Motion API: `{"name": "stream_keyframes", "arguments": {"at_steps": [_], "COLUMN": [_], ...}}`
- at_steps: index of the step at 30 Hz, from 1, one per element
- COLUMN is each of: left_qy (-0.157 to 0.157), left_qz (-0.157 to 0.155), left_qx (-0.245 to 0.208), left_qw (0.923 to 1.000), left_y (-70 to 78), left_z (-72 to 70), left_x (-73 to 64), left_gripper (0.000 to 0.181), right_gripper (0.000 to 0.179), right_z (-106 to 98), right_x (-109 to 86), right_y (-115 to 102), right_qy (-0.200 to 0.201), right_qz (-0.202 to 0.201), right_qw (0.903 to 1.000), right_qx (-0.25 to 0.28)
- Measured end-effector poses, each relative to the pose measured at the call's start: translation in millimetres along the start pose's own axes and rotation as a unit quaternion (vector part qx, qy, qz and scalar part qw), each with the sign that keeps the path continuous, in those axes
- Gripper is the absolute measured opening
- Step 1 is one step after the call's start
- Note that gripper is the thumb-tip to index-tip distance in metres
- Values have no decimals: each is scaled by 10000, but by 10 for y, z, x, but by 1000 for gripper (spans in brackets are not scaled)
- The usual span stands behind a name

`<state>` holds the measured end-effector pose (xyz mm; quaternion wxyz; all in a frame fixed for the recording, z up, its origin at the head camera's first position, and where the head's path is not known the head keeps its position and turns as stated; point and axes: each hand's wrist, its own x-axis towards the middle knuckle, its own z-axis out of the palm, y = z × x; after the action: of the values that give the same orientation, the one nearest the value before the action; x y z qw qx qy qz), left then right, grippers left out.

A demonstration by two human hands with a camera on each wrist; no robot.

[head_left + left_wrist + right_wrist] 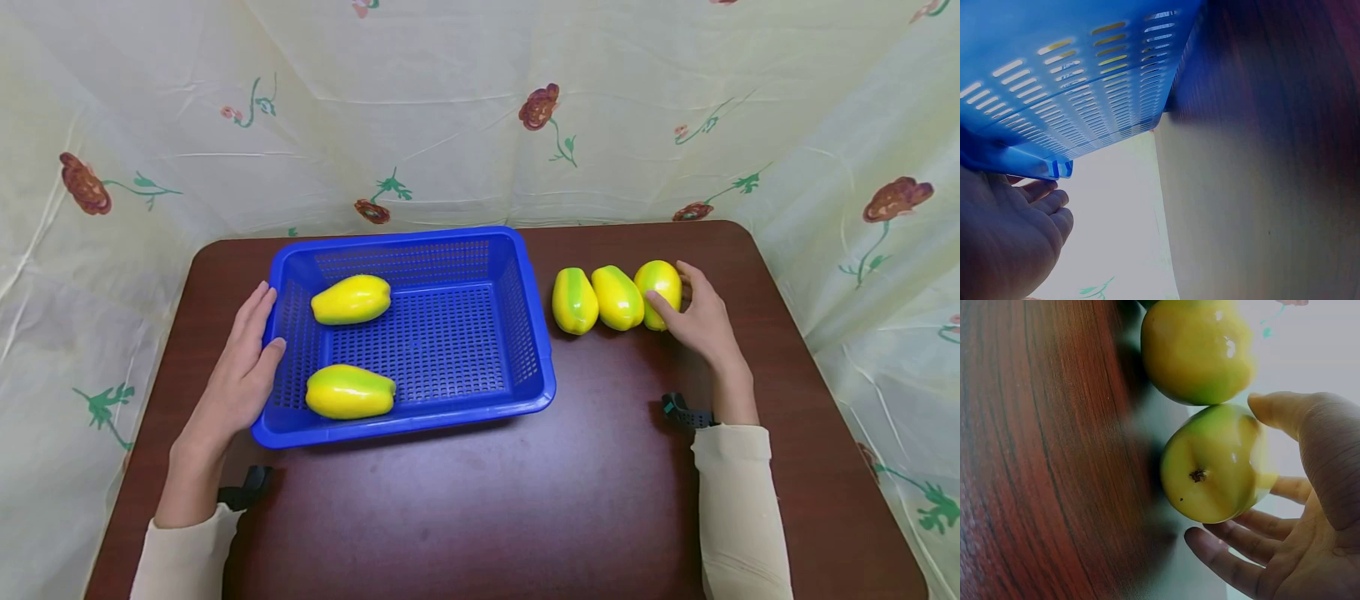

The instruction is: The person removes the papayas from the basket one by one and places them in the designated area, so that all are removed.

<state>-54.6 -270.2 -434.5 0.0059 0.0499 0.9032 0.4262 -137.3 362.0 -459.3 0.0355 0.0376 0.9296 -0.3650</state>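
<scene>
A floral cloth [450,83] hangs behind the blue basket [420,423], which sits on a dark brown table [480,508]. Inside the basket lie two yellow-green fruits, a rear fruit [351,300] and a front fruit [350,392], both toward its left side. To the basket's right, a near fruit [575,301] and a middle fruit [618,298] stand between it and the outermost fruit [659,283]. The right hand [699,315], farthest right of the basket, curls thumb and fingers around that outermost fruit; the left hand [243,367], fingers nearly straight, rests against the basket's left rim.
</scene>
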Motion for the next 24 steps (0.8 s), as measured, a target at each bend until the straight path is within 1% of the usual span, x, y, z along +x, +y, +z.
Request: {"name": "stream_keyframes", "arguments": {"at_steps": [6,15,19,24], "left_qy": [15,-38,-76,-60], "left_qz": [38,3,-4,48], "left_qx": [9,-3,-5,-3], "left_qw": [10000,10000,10000,10000], "left_y": [5,8,-3,1], "left_z": [-1,-15,-15,-7], "left_x": [0,-14,-30,-8], "left_gripper": [67,67,68,68], "right_gripper": [95,92,91,86], "right_z": [-1,-6,-24,-53], "right_x": [-4,-28,-56,-103], "right_y": [-1,-22,-60,-145], "right_qy": [11,172,256,471], "right_qz": [43,-8,-66,-226], "right_qw": [10000,9996,9991,9980], "right_qx": [-35,-238,-327,-351]}}
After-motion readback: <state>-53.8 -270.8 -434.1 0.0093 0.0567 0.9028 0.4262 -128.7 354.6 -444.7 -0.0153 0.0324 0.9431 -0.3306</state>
